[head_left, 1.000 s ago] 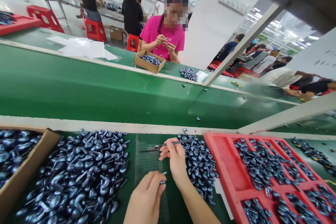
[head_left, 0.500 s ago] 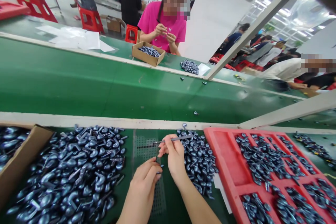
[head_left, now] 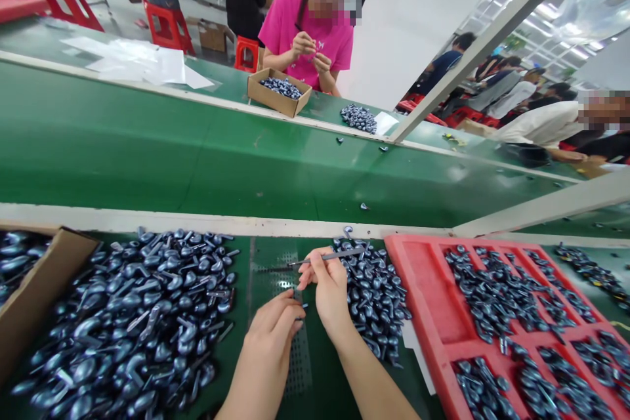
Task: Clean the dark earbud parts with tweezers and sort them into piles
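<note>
Two hands sit just apart, not touching. Since the earlier frames, the left hand (head_left: 266, 331) has risen closer to the right, its fingertips pinching a small dark part (head_left: 298, 315) just below the right hand (head_left: 328, 292). The right hand has barely moved: thumb and fingers still grip a slim dark metal rod (head_left: 335, 254) that points across toward the left of the view. The forearms angle in from the bottom edge, with the wrists bent slightly. The rest of the scene sits a little higher in the view than before.

Between the hands and the left-hand heap runs a perforated metal strip (head_left: 280, 282) on the green worktop (head_left: 197, 170). A large heap of blue-grey metal parts (head_left: 132, 335) lies to the left, beside a cardboard box (head_left: 49, 282) filled with similar parts. A smaller heap (head_left: 374, 302) lies right against the right hand's side. Further right, a red compartment tray (head_left: 418, 275) holds more parts in its divided sections, though one wide section near the hands shows bare red.

Across the belt, a co-worker in a pink shirt (head_left: 305, 33) holds both hands together above another cardboard box (head_left: 278, 93) of parts, with a loose heap (head_left: 359, 118) beside it. Sheets of white paper (head_left: 142, 60) lie farther left.
</note>
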A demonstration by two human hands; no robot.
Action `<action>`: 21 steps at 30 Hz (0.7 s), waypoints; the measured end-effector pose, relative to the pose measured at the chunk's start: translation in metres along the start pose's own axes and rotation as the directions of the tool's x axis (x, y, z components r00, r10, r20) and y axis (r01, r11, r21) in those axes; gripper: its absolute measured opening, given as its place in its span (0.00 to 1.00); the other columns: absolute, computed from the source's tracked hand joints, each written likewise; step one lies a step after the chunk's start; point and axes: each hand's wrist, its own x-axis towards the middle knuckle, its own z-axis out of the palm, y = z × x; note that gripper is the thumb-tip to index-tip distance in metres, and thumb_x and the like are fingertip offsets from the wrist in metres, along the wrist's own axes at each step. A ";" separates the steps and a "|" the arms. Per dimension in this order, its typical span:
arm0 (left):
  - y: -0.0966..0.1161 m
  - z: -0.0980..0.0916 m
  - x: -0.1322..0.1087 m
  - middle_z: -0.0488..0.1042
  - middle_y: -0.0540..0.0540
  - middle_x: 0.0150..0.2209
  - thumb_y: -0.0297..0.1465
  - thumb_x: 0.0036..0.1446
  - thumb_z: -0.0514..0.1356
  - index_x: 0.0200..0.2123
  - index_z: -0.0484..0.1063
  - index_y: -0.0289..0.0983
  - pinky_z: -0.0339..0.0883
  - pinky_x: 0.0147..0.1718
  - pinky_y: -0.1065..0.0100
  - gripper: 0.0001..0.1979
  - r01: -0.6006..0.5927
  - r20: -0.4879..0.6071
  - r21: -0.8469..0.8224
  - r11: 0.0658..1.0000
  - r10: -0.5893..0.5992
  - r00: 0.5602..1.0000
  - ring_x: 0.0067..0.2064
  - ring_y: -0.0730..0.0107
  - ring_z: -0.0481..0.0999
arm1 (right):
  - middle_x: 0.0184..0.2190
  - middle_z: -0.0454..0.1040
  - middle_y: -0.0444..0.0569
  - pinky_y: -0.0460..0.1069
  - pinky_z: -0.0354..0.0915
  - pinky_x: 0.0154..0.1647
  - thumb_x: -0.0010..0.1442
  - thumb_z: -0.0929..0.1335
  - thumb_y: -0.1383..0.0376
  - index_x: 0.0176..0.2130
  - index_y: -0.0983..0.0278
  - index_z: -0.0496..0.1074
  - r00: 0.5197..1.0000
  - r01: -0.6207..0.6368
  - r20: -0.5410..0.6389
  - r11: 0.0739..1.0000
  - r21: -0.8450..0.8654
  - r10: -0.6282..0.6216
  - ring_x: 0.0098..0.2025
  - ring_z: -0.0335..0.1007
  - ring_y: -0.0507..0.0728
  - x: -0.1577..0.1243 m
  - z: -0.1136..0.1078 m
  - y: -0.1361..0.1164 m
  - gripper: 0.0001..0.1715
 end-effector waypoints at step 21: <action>0.001 -0.002 0.005 0.74 0.43 0.41 0.16 0.59 0.47 0.40 0.64 0.37 0.61 0.58 0.46 0.14 -0.067 0.119 0.126 0.990 0.052 0.992 0.59 0.58 0.68 | 0.27 0.71 0.41 0.43 0.65 0.19 0.65 0.64 0.59 0.39 0.67 0.69 1.000 -0.007 -0.008 1.000 -0.006 0.007 0.20 0.65 0.46 -0.002 0.001 -0.004 0.13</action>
